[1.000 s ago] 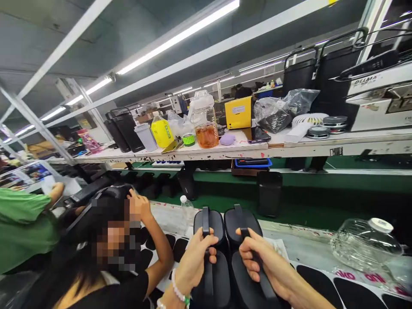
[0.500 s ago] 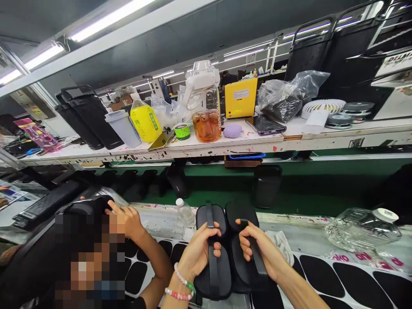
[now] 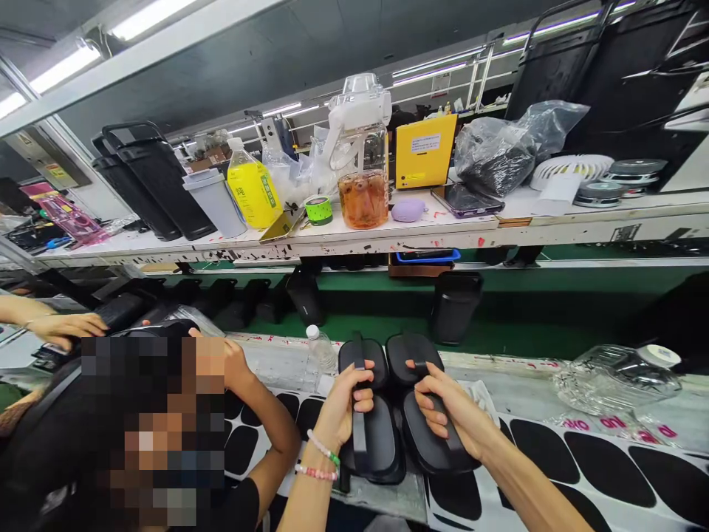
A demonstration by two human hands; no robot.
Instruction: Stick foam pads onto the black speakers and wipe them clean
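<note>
Black boxes (image 3: 383,440) sit just under and beyond both hands. Left hand (image 3: 342,403) closed round strap (image 3: 360,440), right hand (image 3: 451,403) likewise. Grip matches second ago: boxes remain held, not released; whether lifted, cannot tell.

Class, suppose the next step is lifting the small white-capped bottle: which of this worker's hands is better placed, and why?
Probably the left hand: the small bottle is just beyond it; the right hand is farther across. Both hands hold black straps, so either would need to let go first.
</note>
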